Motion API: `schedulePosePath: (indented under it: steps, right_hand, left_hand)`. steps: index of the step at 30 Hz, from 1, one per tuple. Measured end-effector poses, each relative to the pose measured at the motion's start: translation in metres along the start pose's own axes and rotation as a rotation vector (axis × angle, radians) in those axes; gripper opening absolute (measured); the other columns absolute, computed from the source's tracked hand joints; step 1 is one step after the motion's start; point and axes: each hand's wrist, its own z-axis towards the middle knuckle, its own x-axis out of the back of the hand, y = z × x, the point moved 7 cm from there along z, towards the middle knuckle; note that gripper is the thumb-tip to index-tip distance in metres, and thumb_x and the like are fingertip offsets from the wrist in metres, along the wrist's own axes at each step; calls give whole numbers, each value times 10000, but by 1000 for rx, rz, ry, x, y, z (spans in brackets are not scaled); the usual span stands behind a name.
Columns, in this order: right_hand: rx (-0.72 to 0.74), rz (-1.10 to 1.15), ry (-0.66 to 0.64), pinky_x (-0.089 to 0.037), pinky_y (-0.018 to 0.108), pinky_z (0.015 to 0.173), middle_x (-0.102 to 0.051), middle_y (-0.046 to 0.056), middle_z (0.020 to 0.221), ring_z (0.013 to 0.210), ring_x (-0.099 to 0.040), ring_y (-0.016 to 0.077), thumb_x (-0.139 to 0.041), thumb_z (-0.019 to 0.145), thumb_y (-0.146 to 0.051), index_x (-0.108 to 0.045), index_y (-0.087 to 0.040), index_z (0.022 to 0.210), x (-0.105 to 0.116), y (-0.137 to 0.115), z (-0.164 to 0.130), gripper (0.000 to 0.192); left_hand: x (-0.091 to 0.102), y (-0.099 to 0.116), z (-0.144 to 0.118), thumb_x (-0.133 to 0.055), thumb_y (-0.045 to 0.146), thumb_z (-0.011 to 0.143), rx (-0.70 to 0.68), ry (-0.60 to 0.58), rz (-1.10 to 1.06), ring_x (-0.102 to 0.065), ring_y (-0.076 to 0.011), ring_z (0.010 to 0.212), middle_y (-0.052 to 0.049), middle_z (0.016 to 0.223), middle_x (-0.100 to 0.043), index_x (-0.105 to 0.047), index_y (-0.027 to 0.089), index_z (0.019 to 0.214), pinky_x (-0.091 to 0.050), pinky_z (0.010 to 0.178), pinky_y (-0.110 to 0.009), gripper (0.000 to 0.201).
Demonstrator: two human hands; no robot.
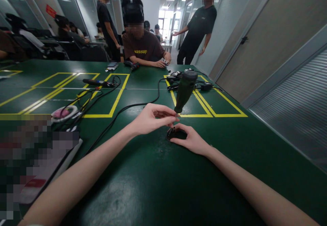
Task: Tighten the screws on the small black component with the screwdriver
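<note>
A screwdriver (186, 90) with a thick dark handle stands nearly upright, its handle leaning to the right. My left hand (153, 118) pinches its thin shaft just below the handle, between thumb and fingertips. Below the shaft, my right hand (190, 139) grips a small dark part (170, 133) against the green table (153, 181), thumb and forefinger curled around it. The screwdriver's tip points down at this part; whether the two touch is too small to tell.
Black cables (122, 109) cross the table to my left, near a pen-shaped black tool (98, 82) and a roll of tape (73, 111). Adapters and wires (204, 86) lie at the far right. A seated person (143, 45) works opposite, beside a power drill (131, 65).
</note>
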Motion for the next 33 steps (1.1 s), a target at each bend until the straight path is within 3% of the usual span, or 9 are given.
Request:
schedulePosePath:
  steps: [22,33]
  right_hand:
    - [1,-12,3,-574,413,908,-771,44,968,935,-724,244,-774,852,-324,-681,-215,992,-1,3,0,200]
    - [2,-15,-1,-579,417,895,-766,47,975,932,-722,245,-774,852,-340,-684,-217,993,0,2,0,208]
  left_hand:
    - [-2,-2,2,-863,314,765,-16,11,-40,-721,-134,643,-40,756,-753,-671,129,881,-589,655,-244,291]
    - [1,5,0,-795,290,822,2,-2,-14,-716,-135,655,-94,861,-799,-781,90,942,-613,690,-258,234]
